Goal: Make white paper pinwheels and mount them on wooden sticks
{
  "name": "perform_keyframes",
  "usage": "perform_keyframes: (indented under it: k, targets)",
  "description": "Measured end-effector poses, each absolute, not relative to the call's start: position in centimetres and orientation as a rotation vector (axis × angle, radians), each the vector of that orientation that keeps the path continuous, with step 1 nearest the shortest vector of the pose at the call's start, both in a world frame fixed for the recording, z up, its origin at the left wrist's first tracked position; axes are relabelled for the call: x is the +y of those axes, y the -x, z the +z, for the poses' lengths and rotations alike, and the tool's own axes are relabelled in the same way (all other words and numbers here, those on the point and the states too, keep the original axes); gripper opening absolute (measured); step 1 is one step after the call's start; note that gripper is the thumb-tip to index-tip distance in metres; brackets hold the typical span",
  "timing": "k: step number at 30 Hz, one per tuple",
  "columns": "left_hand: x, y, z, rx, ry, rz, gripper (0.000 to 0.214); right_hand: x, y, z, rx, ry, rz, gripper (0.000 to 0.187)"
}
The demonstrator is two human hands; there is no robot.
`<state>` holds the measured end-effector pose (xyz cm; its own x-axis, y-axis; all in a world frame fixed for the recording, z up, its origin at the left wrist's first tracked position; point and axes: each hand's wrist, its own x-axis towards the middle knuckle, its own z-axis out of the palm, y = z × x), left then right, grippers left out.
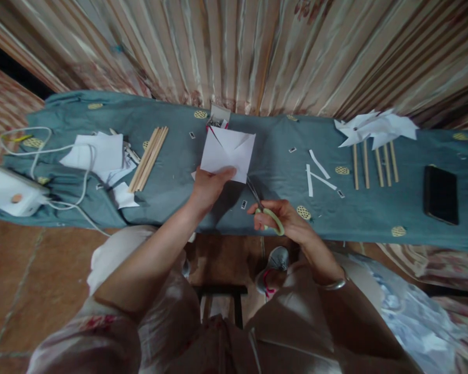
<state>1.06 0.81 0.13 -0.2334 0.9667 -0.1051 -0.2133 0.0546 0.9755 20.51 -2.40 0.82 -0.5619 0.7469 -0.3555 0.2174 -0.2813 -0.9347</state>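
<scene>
Paper (pixel 228 150) and scissors (pixel 263 210) at the bench's (pixel 374 208) near edge.
Left hand (pixel 208 187) pinches the paper's bottom corner; right hand (pixel 284 218) is closed on the scissors. Blades sit close to the thumb, so a quick snip could nick it.

Scissors (pixel 256 196): tips behind paper square (pixel 228 150), handles inside right hand (pixel 286 219)

Bangle: a plain silver bangle (pixel 337 284) circles the wrist just behind the right hand (pixel 286 218).
Sleeve: a short, pale sleeve (pixel 97 322) with faint reddish print, well up the arm from the left hand (pixel 208 187); forearms bare.
Garment: a shiny pink-beige garment (pixel 296 317), below both hands.
Shoe: a grey shoe (pixel 276 258) with pink trim, beneath the right hand.
</scene>
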Motion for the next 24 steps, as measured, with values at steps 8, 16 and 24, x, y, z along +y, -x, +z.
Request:
perform_keyframes:
  k: [8,16,24]
  targets:
    - [0.63,-1.53,-0.28,1.238,-0.869,1.391,0.017,-2.39,-20.27,0.2,-1.495,1.16,1.96,0.038]
    - [0.54,-1.69,-0.27,1.232,-0.882,1.39,0.015,-2.42,-20.32,0.08,-1.457,1.171,1.969,0.036]
    - [0.49,-1.75,-0.38,1.244,-0.878,1.374,0.017,-2.36,-20.21,0.2,-1.442,1.178,1.96,0.039]
